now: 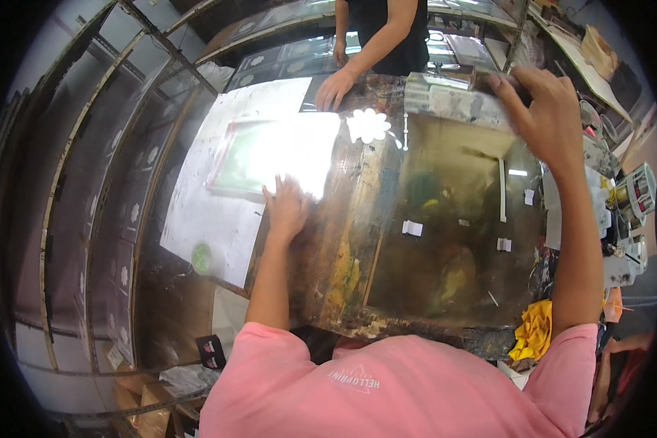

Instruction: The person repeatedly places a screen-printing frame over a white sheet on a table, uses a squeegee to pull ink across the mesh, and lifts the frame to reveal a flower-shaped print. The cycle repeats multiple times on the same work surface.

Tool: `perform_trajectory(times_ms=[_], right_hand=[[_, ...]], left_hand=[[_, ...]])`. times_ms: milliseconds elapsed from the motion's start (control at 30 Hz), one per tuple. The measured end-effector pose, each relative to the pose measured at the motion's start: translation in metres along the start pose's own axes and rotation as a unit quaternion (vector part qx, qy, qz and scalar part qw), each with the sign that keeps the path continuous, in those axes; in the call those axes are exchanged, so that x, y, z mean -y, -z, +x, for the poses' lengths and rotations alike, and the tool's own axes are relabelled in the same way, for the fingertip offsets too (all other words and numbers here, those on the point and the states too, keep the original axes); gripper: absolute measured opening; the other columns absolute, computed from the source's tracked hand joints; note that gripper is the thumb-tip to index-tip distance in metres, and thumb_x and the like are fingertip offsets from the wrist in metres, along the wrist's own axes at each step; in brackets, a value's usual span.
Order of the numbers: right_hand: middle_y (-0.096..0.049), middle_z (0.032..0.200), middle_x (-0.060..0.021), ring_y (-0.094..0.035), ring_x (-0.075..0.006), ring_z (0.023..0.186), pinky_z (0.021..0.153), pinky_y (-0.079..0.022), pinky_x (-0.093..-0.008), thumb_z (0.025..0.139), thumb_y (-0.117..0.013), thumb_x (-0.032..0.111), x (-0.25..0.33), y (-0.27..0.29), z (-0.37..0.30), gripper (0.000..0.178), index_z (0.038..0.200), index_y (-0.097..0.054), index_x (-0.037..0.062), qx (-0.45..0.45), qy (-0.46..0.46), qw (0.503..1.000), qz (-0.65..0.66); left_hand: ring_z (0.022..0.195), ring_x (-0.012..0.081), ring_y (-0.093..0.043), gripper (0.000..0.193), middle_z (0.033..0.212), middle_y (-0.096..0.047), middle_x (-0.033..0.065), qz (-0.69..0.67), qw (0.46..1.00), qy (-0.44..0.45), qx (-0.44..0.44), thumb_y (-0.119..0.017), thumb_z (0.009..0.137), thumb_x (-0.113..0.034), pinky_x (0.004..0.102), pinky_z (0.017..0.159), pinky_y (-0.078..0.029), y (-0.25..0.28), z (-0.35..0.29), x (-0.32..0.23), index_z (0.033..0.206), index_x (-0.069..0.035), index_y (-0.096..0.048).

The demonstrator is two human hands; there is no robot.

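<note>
Gripping: your right hand (544, 109) has its fingers curled over the long pale paint-crusted squeegee block (456, 101), holding it at the far edge of the screen.
Squeegee count: one; it lies crosswise along the top of the frame, its surface smeared white and grey.
Screen: one large paint-stained wooden printing frame with a murky amber mesh (445, 233) fills the bench in front of you; the squeegee rests on its far rail.
Mesh marks: four small white tape pieces sit on the mesh, plus one long white strip (501, 190) standing upright near the right side.
Flower: one white flower-shaped print (369, 125) shows on the dark frame rail, just left of the squeegee.
Left hand: your left hand (286, 208) lies flat, fingers spread wide, on the frame's left rail, holding nothing, its fingertips at the edge of the glare-bright white sheet (270, 157).
Other person: two hands of a person in a dark top; one hand (333, 89) rests on the far edge of the table, the other hangs by the body.
Cloth: one crumpled yellow rag (533, 332) sits at the frame's near right corner.
Racks: curved drying shelves (117, 219) with many flower-printed sheets, too many to count.
</note>
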State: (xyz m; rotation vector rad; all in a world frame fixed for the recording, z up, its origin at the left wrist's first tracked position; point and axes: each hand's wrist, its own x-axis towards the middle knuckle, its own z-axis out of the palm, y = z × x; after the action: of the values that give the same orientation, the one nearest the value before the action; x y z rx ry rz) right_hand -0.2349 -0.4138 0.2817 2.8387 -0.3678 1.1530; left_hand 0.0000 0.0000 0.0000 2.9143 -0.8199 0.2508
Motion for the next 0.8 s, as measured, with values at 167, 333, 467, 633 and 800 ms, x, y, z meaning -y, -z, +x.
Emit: perform_trajectory(times_ms=[167, 333, 467, 633, 800], right_hand=[[-0.070, 0.087, -0.0176, -0.065, -0.0379, 0.082, 0.081, -0.043, -0.0454, 0.100, -0.065, 0.054, 0.003, 0.000, 0.008, 0.054, 0.092, -0.072, 0.0017, -0.021, 0.015, 1.000, 0.006], [-0.070, 0.087, -0.0188, -0.065, -0.0381, 0.083, 0.080, -0.043, -0.0469, 0.101, -0.063, 0.055, -0.001, 0.001, 0.010, 0.054, 0.095, -0.074, 0.0024, 0.012, 0.015, 1.000, -0.006], [-0.066, 0.077, -0.0228, -0.064, -0.0444, 0.075, 0.071, -0.047, -0.0516, 0.101, -0.064, 0.053, -0.002, -0.001, 0.028, 0.057, 0.089, -0.071, -0.0017, -0.038, 0.028, 0.998, 0.048], [-0.071, 0.080, -0.0187, -0.069, -0.0392, 0.078, 0.073, -0.050, -0.0472, 0.099, -0.066, 0.058, -0.003, 0.006, 0.021, 0.058, 0.100, -0.077, 0.0017, 0.009, 0.025, 0.999, -0.030], [-0.072, 0.074, -0.0172, -0.072, -0.0351, 0.076, 0.074, -0.049, -0.0466, 0.100, -0.063, 0.061, -0.002, 0.010, 0.015, 0.061, 0.086, -0.079, 0.0035, 0.000, 0.025, 0.998, 0.058]], left_hand=[[0.154, 0.0429, -0.039, 0.046, 0.154, -0.057, 0.0182, 0.018, 0.997, -0.011, -0.070, -0.043, 0.111, -0.035, 0.0730, 0.127, -0.010, -0.002, -0.001, -0.005, 0.136, -0.005, -0.067], [0.133, 0.0397, -0.060, 0.042, 0.132, -0.070, 0.0190, -0.043, 0.998, -0.044, 0.025, -0.043, 0.111, -0.033, 0.0735, 0.123, -0.019, 0.045, 0.029, 0.002, 0.117, -0.006, -0.074], [0.111, 0.0421, -0.070, 0.052, 0.114, -0.075, 0.0224, 0.007, 0.980, -0.157, 0.126, -0.042, 0.110, -0.044, 0.0729, 0.116, -0.029, 0.073, 0.034, -0.064, 0.113, -0.005, -0.075], [0.150, 0.0444, -0.043, 0.109, 0.158, -0.051, 0.0256, -0.099, 0.969, -0.186, 0.132, -0.046, 0.089, -0.092, 0.0699, 0.126, -0.015, 0.045, -0.020, -0.198, 0.156, -0.006, -0.053], [0.162, 0.0487, -0.018, 0.131, 0.174, -0.026, 0.0265, -0.169, 0.921, -0.329, 0.127, -0.050, 0.078, -0.100, 0.0733, 0.126, 0.000, 0.014, -0.036, -0.298, 0.163, 0.000, -0.043]])
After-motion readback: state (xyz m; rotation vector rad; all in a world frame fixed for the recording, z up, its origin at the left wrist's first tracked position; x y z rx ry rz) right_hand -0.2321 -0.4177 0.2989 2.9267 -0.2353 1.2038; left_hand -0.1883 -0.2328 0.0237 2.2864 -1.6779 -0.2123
